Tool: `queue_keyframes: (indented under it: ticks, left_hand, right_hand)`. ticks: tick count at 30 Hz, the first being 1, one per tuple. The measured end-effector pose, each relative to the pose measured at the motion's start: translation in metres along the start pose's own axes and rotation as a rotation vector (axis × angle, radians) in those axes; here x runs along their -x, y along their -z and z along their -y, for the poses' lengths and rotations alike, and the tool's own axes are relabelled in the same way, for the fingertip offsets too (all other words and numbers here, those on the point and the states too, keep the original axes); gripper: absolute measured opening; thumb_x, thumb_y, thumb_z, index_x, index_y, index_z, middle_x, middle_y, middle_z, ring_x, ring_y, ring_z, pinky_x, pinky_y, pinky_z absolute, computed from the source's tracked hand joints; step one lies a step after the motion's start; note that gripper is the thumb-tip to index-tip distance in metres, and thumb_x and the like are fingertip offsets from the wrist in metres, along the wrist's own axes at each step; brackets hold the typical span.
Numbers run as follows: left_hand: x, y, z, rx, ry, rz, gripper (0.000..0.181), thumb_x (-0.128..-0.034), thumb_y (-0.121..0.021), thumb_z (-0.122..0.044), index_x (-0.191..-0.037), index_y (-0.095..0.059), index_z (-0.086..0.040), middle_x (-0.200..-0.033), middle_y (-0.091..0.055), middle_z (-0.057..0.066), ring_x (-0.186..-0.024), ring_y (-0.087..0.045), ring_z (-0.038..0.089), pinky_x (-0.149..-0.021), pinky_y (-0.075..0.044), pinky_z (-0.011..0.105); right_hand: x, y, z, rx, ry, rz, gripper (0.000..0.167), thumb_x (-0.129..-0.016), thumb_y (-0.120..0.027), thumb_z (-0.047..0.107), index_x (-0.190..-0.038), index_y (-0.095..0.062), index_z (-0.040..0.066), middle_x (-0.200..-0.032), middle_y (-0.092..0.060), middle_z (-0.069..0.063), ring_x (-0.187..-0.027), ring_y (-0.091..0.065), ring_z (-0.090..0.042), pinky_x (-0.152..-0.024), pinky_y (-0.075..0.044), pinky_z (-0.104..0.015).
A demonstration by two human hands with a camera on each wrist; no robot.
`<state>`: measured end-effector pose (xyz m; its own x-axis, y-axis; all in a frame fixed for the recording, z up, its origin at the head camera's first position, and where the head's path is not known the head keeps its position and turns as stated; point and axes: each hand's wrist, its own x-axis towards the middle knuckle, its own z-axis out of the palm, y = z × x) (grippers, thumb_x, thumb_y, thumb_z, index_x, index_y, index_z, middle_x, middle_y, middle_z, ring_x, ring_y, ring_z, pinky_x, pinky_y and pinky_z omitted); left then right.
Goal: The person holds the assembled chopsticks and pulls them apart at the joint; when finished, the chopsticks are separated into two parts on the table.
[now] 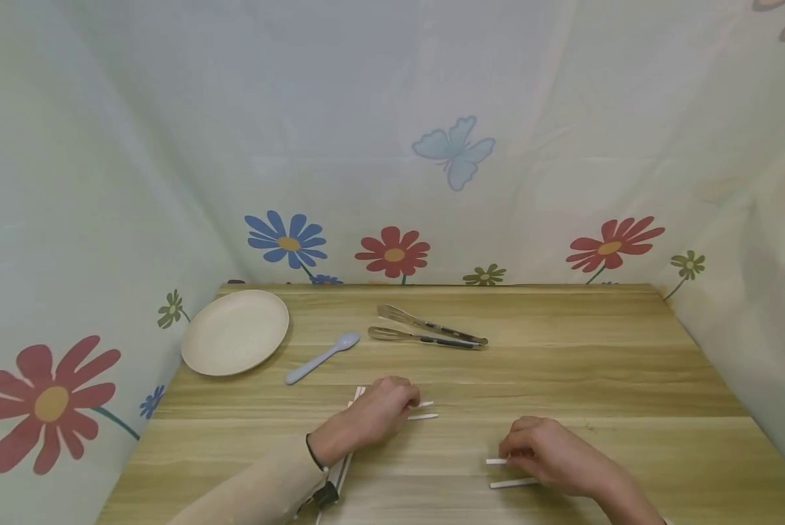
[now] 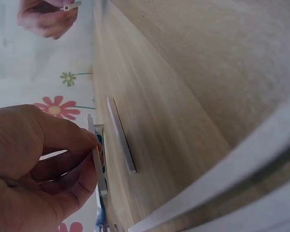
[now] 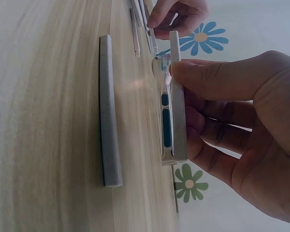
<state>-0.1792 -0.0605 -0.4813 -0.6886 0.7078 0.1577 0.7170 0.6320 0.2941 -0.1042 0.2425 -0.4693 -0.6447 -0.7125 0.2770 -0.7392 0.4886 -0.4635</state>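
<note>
My left hand (image 1: pixel 380 410) pinches a short white stick (image 2: pixel 99 169) between thumb and fingers, held just above the wooden table. A second white stick (image 2: pixel 121 135) lies beside it on the wood. On the right, my other hand (image 1: pixel 559 453) pinches a white stick (image 3: pixel 178 106) by thumb and fingertips, raised off the surface. Below it another white stick (image 3: pixel 108 111) lies on the table. Longer white strips (image 1: pixel 344 474) lie partly hidden under my left forearm.
A round cream plate (image 1: pixel 236 332) sits at the back left of the table (image 1: pixel 595 364). Right of it lie a light blue spoon (image 1: pixel 322 358) and metal tongs (image 1: pixel 431 334) with dark handles. A flowered curtain (image 1: pixel 340 146) surrounds the table.
</note>
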Motion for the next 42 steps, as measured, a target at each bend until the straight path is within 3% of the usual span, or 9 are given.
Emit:
queue_keyframes:
  ticks: [14, 28, 42]
  left_hand:
    - [-0.002, -0.002, -0.001, 0.0, -0.016, 0.026, 0.014, -0.0821, -0.068, -0.001, -0.089, -0.074, -0.011, -0.085, -0.072, -0.002, -0.082, -0.066, 0.011, -0.074, -0.054, 0.023]
    - [-0.004, -0.004, 0.001, -0.026, -0.039, 0.044, 0.015, -0.0821, -0.066, 0.0, -0.077, -0.071, -0.014, -0.072, -0.063, -0.007, -0.068, -0.054, 0.004, -0.06, -0.046, 0.018]
    - [-0.001, -0.011, 0.001, -0.002, 0.002, 0.073, 0.014, -0.083, -0.067, -0.001, -0.083, -0.074, -0.013, -0.077, -0.066, -0.005, -0.071, -0.058, 0.004, -0.062, -0.048, 0.015]
  right_hand:
    - [0.003, -0.001, -0.002, -0.002, -0.027, 0.015, 0.014, -0.081, -0.075, 0.007, -0.086, -0.071, 0.02, -0.083, -0.061, 0.016, -0.075, -0.051, 0.007, -0.062, -0.043, -0.01]
    - [0.006, -0.004, -0.007, 0.01, -0.037, 0.024, 0.014, -0.081, -0.076, 0.01, -0.085, -0.071, 0.022, -0.083, -0.06, 0.017, -0.074, -0.051, 0.008, -0.062, -0.043, -0.01]
    - [0.008, -0.008, -0.007, 0.009, -0.076, 0.054, 0.013, -0.08, -0.076, 0.011, -0.085, -0.072, 0.023, -0.082, -0.059, 0.02, -0.074, -0.051, 0.009, -0.062, -0.045, -0.011]
